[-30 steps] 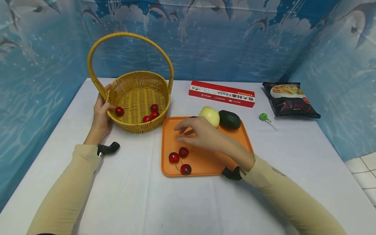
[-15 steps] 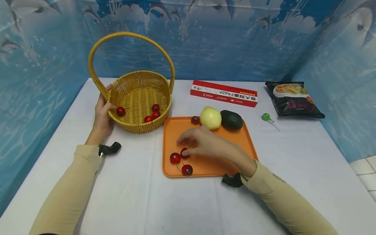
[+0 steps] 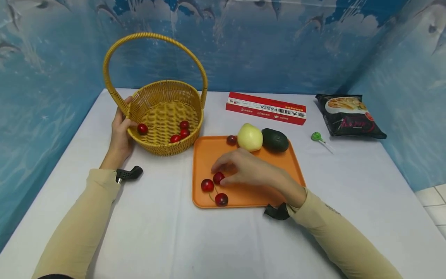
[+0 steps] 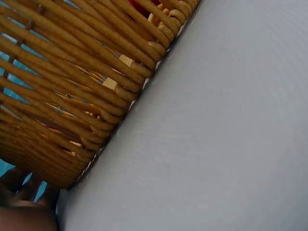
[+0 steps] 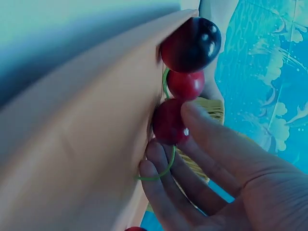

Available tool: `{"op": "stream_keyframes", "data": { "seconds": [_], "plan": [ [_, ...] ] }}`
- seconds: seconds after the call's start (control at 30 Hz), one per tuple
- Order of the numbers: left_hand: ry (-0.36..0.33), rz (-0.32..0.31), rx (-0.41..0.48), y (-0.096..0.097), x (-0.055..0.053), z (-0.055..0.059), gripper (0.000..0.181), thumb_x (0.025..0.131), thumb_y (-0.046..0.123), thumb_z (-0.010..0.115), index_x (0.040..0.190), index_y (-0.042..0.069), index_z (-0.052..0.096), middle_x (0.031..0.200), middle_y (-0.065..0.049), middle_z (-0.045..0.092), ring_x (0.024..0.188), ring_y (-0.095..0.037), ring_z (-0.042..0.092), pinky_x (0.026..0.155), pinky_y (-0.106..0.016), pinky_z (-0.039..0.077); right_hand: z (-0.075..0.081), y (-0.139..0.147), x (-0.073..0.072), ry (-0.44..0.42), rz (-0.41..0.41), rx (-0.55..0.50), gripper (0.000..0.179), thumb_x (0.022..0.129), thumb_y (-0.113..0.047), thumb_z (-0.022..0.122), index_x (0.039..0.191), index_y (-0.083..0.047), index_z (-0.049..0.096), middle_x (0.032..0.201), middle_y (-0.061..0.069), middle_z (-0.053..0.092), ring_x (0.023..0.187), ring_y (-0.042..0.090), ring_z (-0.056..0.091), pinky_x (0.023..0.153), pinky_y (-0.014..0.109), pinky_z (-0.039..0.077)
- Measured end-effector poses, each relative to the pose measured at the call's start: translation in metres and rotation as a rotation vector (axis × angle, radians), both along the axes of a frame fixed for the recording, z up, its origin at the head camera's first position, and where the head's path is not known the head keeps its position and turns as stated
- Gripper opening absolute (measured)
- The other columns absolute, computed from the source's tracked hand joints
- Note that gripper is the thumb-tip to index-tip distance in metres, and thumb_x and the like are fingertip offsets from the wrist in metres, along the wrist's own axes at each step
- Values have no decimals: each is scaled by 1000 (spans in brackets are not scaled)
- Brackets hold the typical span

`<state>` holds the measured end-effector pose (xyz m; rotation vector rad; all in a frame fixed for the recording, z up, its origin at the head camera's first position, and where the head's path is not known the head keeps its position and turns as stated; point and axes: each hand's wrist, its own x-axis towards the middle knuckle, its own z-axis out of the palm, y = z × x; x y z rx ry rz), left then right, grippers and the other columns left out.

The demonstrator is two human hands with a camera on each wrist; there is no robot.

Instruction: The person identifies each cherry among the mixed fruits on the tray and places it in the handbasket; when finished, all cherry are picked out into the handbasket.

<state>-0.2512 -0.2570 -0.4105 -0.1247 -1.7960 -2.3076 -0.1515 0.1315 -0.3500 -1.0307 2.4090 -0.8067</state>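
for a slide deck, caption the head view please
Left hand holding a basket, right hand curled round a cherry on an orange tray.

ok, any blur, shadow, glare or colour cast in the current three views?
Head: evenly lit, basket crisp, soft shadow beside the right sleeve; left wrist: left hand dark in the bottom-left corner; right wrist: strong bluish cast, tray blurred and washed out, bright glints on the darkest cherry.

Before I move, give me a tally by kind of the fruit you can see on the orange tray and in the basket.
Cherries: 8 (4 on the orange tray, 4 in the basket)
Pale green round fruit: 1, on the tray
Dark green oval fruit: 1, on the tray
Total: 10
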Motion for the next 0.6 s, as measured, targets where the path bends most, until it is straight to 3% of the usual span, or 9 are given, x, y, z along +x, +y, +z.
{"op": "stream_keyframes", "data": {
  "seconds": [0.37, 0.6],
  "plan": [
    [-24, -3, 6, -1, 2, -4, 81, 84, -4, 40, 160, 24, 44, 167, -2, 35, 148, -24, 35, 112, -25, 38, -4, -2, 0, 49, 2, 16, 28, 90, -20, 84, 118, -18, 78, 109, -10, 74, 106, 10, 67, 99, 34, 54],
    [-1, 11, 2, -2, 0, 2, 80, 84, -5, 39, 159, 23, 45, 166, -2, 36, 148, -25, 36, 112, -25, 38, 4, -5, -3, 83, -4, -27, 29, 90, -19, 84, 119, -16, 78, 109, -8, 76, 105, 9, 70, 97, 32, 57]
  ]
}}
